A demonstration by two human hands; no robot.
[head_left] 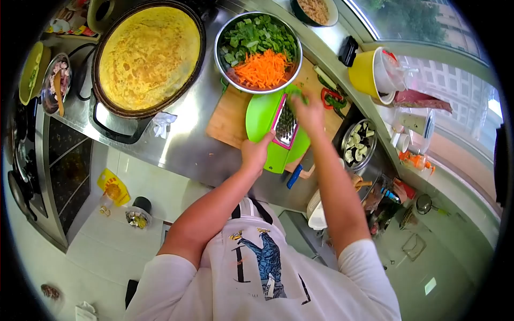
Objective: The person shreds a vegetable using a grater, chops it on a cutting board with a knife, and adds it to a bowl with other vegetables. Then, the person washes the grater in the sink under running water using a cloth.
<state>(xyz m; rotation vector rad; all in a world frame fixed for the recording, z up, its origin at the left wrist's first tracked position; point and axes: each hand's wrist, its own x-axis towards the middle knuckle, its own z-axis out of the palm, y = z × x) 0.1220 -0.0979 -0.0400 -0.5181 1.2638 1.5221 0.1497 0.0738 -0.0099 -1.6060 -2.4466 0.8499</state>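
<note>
My left hand (256,153) is closed on the near left edge of a green grater (285,125) with a pink-rimmed metal face. Under the grater lies a bright green plate (259,115), on a wooden cutting board (227,117). At the upper end of the grater my right hand (308,112) is closed round a small green piece (296,97), mostly hidden and blurred. Just beyond the plate stands a steel bowl (218,53) holding chopped green leaves (259,37) and shredded carrot (262,69).
A black pan (95,80) with a large yellow pancake (150,56) stands at the left. A blue-handled knife (294,176) lies at the board's near edge. Red and green pepper pieces (333,100) and a bowl of cut eggplant (357,144) are at the right.
</note>
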